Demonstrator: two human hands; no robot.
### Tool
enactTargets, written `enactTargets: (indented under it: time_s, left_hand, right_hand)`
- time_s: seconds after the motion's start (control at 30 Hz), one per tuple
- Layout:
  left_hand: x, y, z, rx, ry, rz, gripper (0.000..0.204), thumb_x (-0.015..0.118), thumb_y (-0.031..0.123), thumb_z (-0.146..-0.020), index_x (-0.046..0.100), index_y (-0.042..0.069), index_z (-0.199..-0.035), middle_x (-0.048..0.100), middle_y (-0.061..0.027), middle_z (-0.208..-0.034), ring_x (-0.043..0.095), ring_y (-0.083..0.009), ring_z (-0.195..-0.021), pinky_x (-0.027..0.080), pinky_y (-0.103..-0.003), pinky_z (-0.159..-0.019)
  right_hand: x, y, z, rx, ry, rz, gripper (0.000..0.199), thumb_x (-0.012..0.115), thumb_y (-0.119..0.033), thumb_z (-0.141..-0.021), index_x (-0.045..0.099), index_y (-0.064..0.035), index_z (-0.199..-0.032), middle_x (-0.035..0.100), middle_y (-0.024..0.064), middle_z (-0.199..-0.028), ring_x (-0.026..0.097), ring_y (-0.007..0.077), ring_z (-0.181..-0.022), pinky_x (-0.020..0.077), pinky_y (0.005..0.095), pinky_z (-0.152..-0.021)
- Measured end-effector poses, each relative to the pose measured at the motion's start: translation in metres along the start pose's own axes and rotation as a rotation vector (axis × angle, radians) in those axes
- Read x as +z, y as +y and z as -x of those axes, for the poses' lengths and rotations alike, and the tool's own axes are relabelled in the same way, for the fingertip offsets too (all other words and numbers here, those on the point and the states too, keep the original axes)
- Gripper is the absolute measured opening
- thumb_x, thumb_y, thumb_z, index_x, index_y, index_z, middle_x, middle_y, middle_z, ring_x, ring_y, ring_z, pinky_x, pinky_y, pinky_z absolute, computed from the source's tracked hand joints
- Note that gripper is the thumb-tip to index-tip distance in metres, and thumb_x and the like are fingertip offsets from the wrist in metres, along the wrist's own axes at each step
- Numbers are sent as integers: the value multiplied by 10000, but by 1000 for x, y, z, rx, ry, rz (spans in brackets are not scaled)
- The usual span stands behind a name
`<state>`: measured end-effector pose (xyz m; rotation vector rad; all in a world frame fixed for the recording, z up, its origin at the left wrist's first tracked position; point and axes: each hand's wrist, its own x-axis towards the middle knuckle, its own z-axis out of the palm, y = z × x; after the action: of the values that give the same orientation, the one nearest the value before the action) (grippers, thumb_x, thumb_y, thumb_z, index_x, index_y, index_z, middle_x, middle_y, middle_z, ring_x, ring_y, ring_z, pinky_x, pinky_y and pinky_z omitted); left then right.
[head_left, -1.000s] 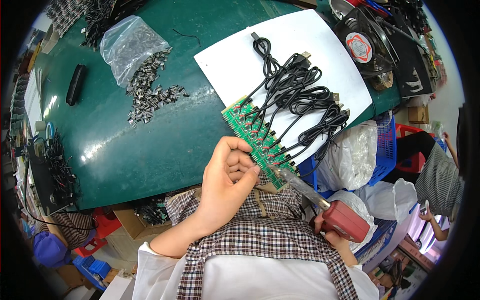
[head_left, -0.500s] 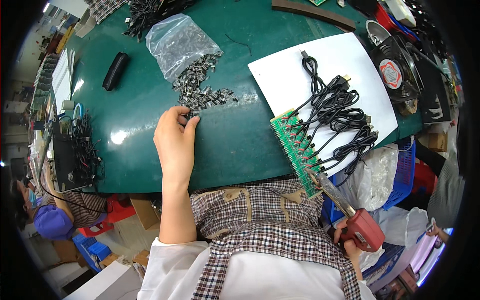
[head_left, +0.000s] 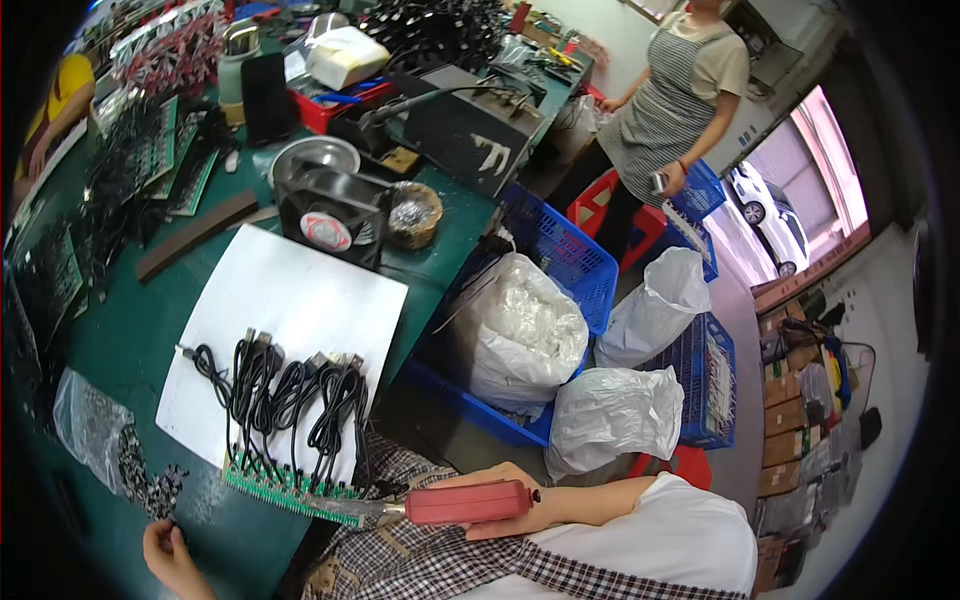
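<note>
The right hand (head_left: 515, 505) is wrapped around the red handle of a soldering iron (head_left: 465, 502), whose metal tip points toward 9 o'clock and touches the near end of a green circuit board (head_left: 290, 488) lying at the counter (head_left: 120, 330) edge. Black cables (head_left: 290, 390) run from the board toward 12 o'clock across a white sheet (head_left: 290, 300). The left hand (head_left: 172, 555), at 7 o'clock from the board and well apart from it, has its fingertips pinched at a scatter of small dark parts (head_left: 150, 485) spilling from a clear bag (head_left: 85, 425); whether it holds one I cannot tell
</note>
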<state>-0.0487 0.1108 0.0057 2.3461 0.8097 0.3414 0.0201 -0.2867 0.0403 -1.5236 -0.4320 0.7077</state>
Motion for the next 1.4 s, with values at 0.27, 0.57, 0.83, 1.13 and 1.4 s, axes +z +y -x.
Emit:
enactTargets:
  time_s: [0.27,0.57,0.83,1.13,1.4]
  left_hand:
    - [-9,41,9,94,84,-308,162,596,50,-723,617,-23,-866,619,-189,-832,586,-320,-763,460,-363,-725]
    - [-7,42,14,144,246,-260,143,590,23,-756,610,-42,-882,620,-190,-840,589,-310,-759,466,-347,-736]
    - [3,32,12,160,258,-235,177,589,68,-786,619,-35,-927,622,-190,-894,592,-311,-790,466,-354,-739]
    - [2,36,14,127,255,-167,162,584,42,-784,626,-28,-924,624,-183,-890,594,-303,-780,471,-345,-725]
    - [0,-9,7,195,261,-166,131,556,-6,-782,589,-41,-904,609,-115,-855,572,-190,-761,451,-278,-701]
  right_hand:
    - [6,47,10,-19,47,-69,488,659,-109,-783,470,-28,-1225,522,69,-1196,489,103,-1028,354,244,-904]
    - [3,14,6,-88,9,-222,489,653,-92,-785,467,-30,-1232,538,55,-1157,483,87,-996,363,231,-871]
    - [3,11,5,-104,14,-187,521,624,-43,-793,417,-14,-1270,557,82,-1142,515,96,-964,388,238,-858]
    - [6,8,2,-50,13,-260,539,631,-71,-794,403,-12,-1279,571,77,-1125,518,101,-1000,390,252,-882]
    - [5,8,1,-19,11,-207,527,636,-62,-783,422,-9,-1261,582,79,-1107,539,115,-973,401,267,-879]
